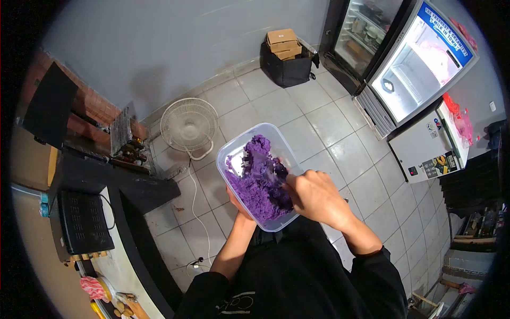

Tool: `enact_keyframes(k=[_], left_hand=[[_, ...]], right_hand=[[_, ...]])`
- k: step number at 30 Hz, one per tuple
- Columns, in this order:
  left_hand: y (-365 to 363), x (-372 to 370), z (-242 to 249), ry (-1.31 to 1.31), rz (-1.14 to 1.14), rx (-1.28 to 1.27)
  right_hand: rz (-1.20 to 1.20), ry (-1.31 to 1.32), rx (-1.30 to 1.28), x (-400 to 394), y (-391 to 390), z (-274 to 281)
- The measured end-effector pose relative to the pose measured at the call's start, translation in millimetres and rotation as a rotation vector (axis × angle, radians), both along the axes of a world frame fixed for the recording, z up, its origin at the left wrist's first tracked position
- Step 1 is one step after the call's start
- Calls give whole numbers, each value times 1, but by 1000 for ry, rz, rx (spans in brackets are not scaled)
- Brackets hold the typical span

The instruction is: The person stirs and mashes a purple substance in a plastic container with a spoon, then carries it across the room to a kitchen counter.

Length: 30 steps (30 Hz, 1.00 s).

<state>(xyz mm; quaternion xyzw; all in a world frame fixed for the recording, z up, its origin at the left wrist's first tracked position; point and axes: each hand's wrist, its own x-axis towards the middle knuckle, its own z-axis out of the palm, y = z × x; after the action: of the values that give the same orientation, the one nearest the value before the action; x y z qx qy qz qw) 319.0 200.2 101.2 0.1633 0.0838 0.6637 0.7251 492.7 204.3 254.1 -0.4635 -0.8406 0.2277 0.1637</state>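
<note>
A clear rectangular plastic container [223,165] is held tilted in front of my body. Crumbly purple mash [260,194] fills much of it, with a bare patch of the bottom showing at the upper left. My left hand [238,204] grips the container from beneath and its left side; most of those fingers are hidden behind it. Over the right rim, my right hand [313,194] is closed around a spoon-like utensil [261,164], whose shiny, blurred head is in the mash. A small bit of metal sticks out behind that hand.
A white floor fan [189,125] stands ahead on the tiles, its cord running toward me. Left is a black-and-white counter [127,255]. A black bag with cardboard [287,64] sits by the wall. Lit display fridges [419,64] and a small white fridge [425,149] stand right.
</note>
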Motion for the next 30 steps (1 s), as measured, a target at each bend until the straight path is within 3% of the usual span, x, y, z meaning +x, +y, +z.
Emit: enact_keyframes(k=[8,19,30], left_hand=[[2,-1,-3,54,14,7],[1,4,3,32,1,-1],[1,7,10,23,-8,-1]], right_hand=[[130,90,25,-7,8,-13],[-1,-140,241,-20,21,-2],[-15,-282,277,-27,19,1]])
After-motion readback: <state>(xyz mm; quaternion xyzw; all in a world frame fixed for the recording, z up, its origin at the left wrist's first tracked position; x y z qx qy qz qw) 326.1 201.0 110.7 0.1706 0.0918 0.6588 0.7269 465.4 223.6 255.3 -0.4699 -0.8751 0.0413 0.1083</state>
